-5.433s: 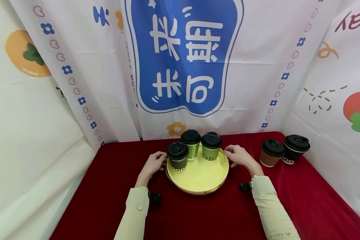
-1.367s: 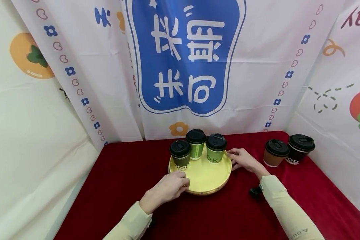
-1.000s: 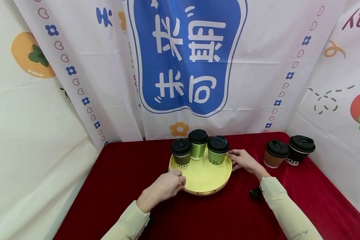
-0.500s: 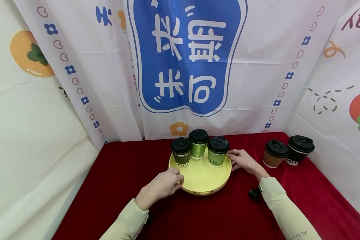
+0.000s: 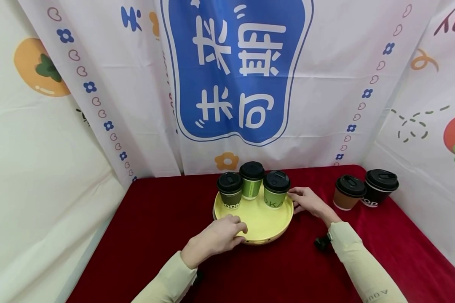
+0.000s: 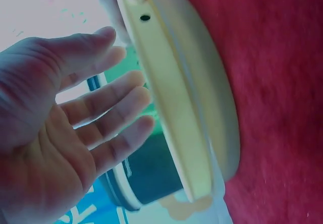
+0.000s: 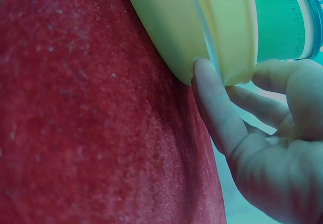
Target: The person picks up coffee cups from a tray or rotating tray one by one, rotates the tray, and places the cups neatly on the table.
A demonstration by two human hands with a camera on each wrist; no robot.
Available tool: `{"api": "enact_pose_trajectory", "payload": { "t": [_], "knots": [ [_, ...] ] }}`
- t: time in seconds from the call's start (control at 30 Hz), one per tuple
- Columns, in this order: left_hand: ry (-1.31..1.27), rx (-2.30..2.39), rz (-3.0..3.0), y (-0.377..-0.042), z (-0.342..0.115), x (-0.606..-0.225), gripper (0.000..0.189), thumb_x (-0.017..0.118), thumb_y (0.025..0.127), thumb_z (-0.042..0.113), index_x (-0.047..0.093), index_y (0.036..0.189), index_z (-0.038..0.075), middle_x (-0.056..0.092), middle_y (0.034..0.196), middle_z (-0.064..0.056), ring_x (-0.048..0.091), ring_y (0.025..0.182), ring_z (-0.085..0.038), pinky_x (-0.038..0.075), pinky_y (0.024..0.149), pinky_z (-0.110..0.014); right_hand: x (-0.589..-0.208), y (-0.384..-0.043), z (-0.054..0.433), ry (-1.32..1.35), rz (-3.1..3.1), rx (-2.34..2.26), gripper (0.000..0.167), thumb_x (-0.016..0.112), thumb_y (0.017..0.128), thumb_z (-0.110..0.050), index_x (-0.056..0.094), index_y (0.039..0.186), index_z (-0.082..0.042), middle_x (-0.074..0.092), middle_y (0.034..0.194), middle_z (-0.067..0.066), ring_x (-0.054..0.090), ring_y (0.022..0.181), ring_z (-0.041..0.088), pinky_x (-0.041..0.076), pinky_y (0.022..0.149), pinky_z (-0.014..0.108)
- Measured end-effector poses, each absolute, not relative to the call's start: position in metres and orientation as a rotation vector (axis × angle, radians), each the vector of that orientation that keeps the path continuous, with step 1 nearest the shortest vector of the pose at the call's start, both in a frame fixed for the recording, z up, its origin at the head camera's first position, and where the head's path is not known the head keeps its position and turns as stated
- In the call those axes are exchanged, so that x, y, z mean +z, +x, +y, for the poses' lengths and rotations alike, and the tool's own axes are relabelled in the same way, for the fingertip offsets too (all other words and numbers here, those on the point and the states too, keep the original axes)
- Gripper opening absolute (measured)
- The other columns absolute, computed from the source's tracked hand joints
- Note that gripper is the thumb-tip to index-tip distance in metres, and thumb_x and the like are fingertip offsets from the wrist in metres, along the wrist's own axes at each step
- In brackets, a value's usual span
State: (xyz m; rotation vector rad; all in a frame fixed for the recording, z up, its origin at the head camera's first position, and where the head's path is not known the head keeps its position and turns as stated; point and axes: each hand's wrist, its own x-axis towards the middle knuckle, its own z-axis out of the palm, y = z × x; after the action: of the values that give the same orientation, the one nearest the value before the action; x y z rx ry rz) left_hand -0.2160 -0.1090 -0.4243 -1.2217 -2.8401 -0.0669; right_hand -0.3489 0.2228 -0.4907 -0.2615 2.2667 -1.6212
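A round yellow tray (image 5: 263, 225) rests on the red cloth. Three lidded paper coffee cups stand along its back half: a dark olive one (image 5: 231, 198) at left, a slim green one (image 5: 251, 190) behind, and a green one (image 5: 274, 198) at right. At the front left rim my left hand (image 5: 218, 236) hovers with loosely spread fingers; the left wrist view has these fingers (image 6: 118, 90) beside the tray's side wall, gripping nothing. On the right, my right hand (image 5: 307, 200) pinches the rim, thumb (image 7: 214, 98) low on the side wall and a finger at the edge.
A brown cup (image 5: 346, 198) and a black cup (image 5: 375, 194), both with black lids, stand at the table's back right. Red cloth (image 5: 167, 214) covers the table. White printed curtains (image 5: 326, 105) enclose the back and sides.
My left hand has gone from the tray's left side to its front, lately shifting right with fingers loosening. Tray and cups have turned slightly clockwise. The right hand stays at the right rim.
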Motion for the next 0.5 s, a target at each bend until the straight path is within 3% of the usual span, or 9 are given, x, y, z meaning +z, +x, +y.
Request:
{"api": "enact_pose_trajectory", "payload": {
  "t": [0.5],
  "knots": [
    [-1.263,0.056,-2.728,-0.214,-0.099,-0.435,0.011,0.072,0.089,0.024,0.073,0.099,0.027,0.065,0.091,0.007,0.061,0.087,-0.013,0.051,0.072,-0.025,-0.489,-0.348,0.224,-0.285,2.257,-1.627,0.049,0.053,0.102,-0.020,0.043,0.139,0.011,0.064,0.112,0.025,0.070,0.080,0.020,0.060,0.070,0.041]
  ]
}}
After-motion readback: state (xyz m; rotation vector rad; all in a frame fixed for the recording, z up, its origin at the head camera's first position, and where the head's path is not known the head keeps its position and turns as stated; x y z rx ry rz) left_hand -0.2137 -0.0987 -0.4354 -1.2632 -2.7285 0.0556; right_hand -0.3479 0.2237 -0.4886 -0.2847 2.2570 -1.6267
